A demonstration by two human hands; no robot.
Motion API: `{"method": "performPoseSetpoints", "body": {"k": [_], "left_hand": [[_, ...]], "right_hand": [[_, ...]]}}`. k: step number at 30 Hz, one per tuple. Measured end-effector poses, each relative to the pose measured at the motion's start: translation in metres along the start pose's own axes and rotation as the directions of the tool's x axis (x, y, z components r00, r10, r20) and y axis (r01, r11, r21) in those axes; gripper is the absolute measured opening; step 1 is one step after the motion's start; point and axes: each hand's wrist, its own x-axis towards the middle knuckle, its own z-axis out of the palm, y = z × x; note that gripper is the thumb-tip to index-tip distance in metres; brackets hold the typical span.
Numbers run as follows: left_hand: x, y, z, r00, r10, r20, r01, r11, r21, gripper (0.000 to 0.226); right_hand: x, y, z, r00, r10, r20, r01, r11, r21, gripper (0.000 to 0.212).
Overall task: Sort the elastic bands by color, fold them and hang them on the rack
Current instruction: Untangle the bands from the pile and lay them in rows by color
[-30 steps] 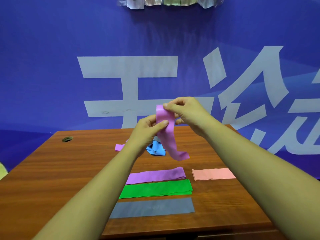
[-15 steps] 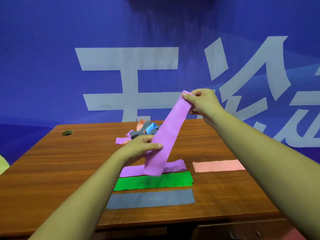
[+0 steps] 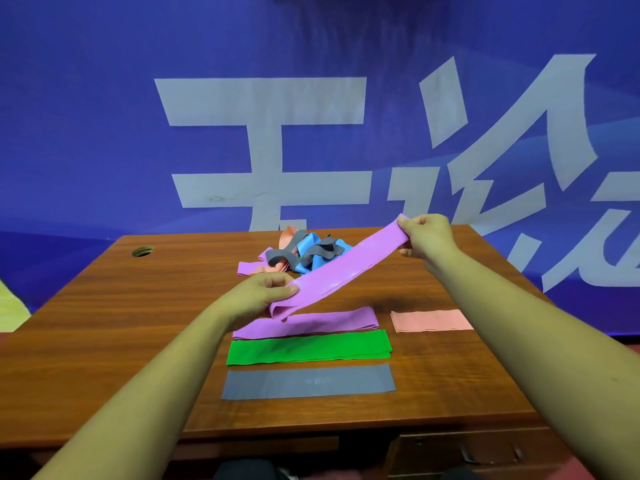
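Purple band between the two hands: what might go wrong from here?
The purple band is held only at its ends, by the left hand and the right hand; if either pinch slips, it could spring away or drop onto the unsorted pile. Its lower end hangs close over the flat purple band, so a careless landing might skew that and the green band beside it.

The worktop is finished in reddish wood grain, smooth, with a faint sheen. The purple band held above it is seen as a thin, smooth, rubbery sheet with a soft gloss along its middle. The grey band and green band look matt. The blue banner is printed and matt.
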Motion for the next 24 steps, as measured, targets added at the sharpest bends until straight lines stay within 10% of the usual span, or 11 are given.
{"method": "performPoseSetpoints", "body": {"k": [10,24], "left_hand": [[0.0,-0.035,-0.035,0.97,-0.114,-0.214,0.087,0.988,-0.131,0.017],[0.011,-0.081,-0.063,0.853,0.035,-0.521,0.178,0.919,0.353,0.009]], "right_hand": [[-0.012,0.046,0.006,0.977,0.178,0.121,-0.187,0.98,0.07,0.015],[-0.011,0.108,0.048,0.956,0.207,0.206,-0.149,0.953,-0.263,0.015]]}}
